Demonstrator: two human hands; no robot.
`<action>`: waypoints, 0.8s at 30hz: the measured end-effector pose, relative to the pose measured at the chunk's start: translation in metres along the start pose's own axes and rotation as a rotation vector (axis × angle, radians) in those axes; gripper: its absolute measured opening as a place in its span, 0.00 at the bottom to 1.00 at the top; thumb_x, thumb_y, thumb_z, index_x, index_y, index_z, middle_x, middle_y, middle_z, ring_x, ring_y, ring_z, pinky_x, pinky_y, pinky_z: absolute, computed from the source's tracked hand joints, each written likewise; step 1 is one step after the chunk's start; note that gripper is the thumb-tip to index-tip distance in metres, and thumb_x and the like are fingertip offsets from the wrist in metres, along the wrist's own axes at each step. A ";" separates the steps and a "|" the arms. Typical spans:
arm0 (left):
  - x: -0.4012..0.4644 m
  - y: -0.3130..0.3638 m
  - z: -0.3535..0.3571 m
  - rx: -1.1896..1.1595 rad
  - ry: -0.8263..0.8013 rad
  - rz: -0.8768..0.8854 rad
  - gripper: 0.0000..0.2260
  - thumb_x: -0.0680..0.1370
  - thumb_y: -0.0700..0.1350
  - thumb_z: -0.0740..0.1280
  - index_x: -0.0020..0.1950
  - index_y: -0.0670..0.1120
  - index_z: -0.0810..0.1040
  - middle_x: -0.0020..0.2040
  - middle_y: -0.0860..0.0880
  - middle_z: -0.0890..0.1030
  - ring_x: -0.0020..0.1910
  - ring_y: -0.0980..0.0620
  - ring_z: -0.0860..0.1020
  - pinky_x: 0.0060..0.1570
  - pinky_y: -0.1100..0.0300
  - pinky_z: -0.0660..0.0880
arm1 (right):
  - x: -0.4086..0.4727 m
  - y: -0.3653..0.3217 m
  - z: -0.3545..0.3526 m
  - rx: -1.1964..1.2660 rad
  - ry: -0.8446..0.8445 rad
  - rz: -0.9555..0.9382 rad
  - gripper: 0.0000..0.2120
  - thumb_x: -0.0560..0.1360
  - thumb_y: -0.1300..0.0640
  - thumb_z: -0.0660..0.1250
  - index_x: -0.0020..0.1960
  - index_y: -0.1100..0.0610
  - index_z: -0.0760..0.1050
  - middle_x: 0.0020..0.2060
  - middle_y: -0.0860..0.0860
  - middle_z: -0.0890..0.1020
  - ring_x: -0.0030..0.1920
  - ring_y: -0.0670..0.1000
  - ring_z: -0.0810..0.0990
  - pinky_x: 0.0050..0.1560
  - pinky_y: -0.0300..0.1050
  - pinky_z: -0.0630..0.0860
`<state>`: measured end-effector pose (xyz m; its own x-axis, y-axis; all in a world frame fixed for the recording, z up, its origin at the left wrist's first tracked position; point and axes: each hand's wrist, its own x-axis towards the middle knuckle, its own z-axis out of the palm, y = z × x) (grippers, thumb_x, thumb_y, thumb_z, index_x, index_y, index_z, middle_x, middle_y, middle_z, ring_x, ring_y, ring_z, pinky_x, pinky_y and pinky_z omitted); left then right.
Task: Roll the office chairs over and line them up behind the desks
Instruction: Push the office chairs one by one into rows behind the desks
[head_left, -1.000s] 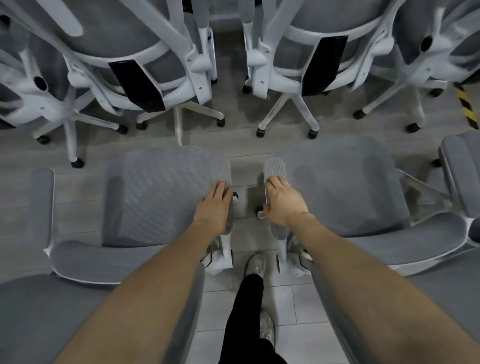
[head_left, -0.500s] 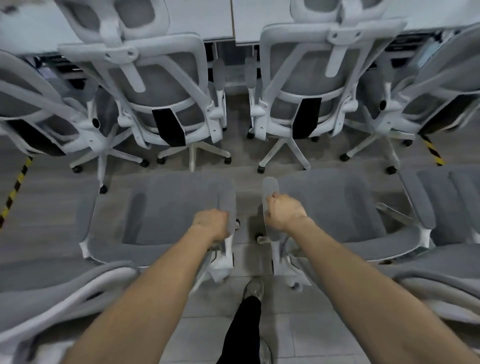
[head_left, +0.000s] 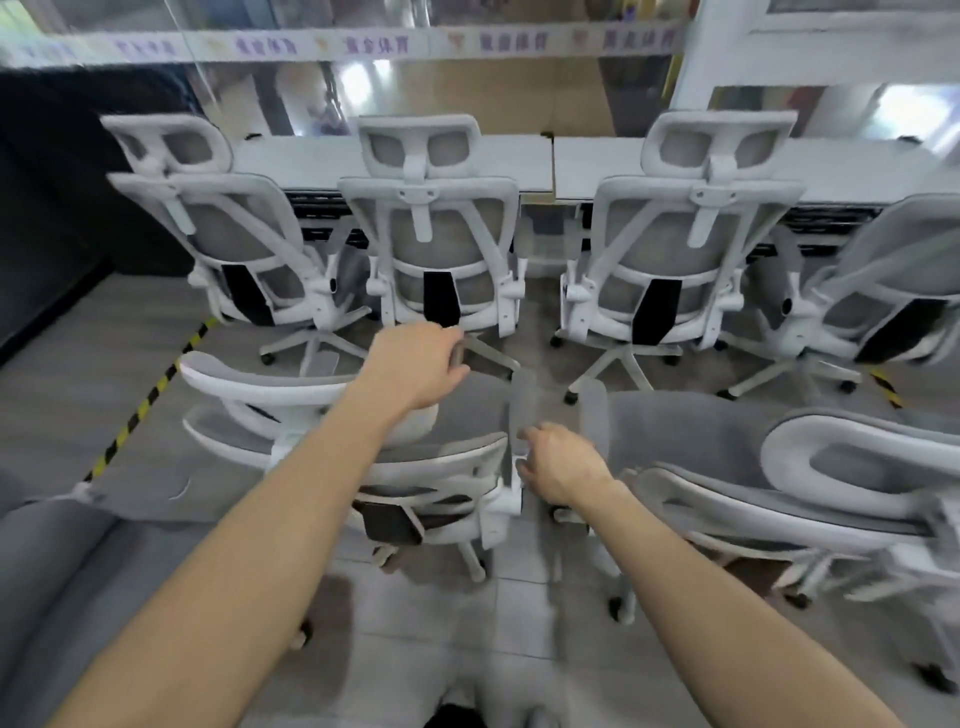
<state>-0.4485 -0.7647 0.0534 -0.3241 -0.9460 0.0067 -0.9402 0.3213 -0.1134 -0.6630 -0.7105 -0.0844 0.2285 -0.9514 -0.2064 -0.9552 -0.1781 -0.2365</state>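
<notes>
A row of four office chairs is seen already parked with backrests toward the viewer, tucked against the white desk; the middle parked chair and its neighbours are set side by side, so that a straight line is formed. Two further chairs stand in the near row, not yet aligned. The near left chair is turned at an angle, its backrest lying toward the left. The left hand is curled round one grey armrest pad of this chair, apparently so that it can be swivelled and steered. The right hand is placed at the chair's other armrest, fingers bent about its white post; whether a firm hold is made cannot be told through the blur. The near right chair is left untouched, just beside.
</notes>
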 end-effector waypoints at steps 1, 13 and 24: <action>-0.010 -0.015 -0.008 -0.022 0.009 -0.033 0.22 0.84 0.67 0.63 0.70 0.54 0.78 0.61 0.49 0.83 0.62 0.43 0.82 0.56 0.48 0.80 | -0.005 -0.015 0.002 0.021 0.027 -0.024 0.22 0.83 0.47 0.65 0.74 0.55 0.73 0.67 0.55 0.79 0.67 0.60 0.79 0.62 0.55 0.78; -0.085 -0.189 0.029 0.022 -0.151 0.004 0.30 0.67 0.76 0.75 0.64 0.64 0.79 0.56 0.57 0.85 0.56 0.50 0.81 0.54 0.50 0.80 | 0.002 -0.134 0.064 -0.090 0.259 0.068 0.38 0.75 0.26 0.68 0.69 0.56 0.74 0.66 0.54 0.78 0.72 0.59 0.72 0.83 0.58 0.58; -0.099 -0.187 0.040 0.095 -0.079 0.057 0.25 0.65 0.78 0.73 0.40 0.59 0.73 0.41 0.57 0.81 0.47 0.51 0.81 0.44 0.54 0.74 | -0.013 -0.134 0.093 -0.097 0.383 0.077 0.26 0.77 0.34 0.71 0.59 0.57 0.77 0.56 0.53 0.81 0.62 0.59 0.77 0.81 0.61 0.62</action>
<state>-0.2363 -0.7330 0.0340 -0.3643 -0.9278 -0.0801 -0.9049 0.3730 -0.2051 -0.5204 -0.6505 -0.1384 0.0863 -0.9845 0.1529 -0.9842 -0.1080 -0.1401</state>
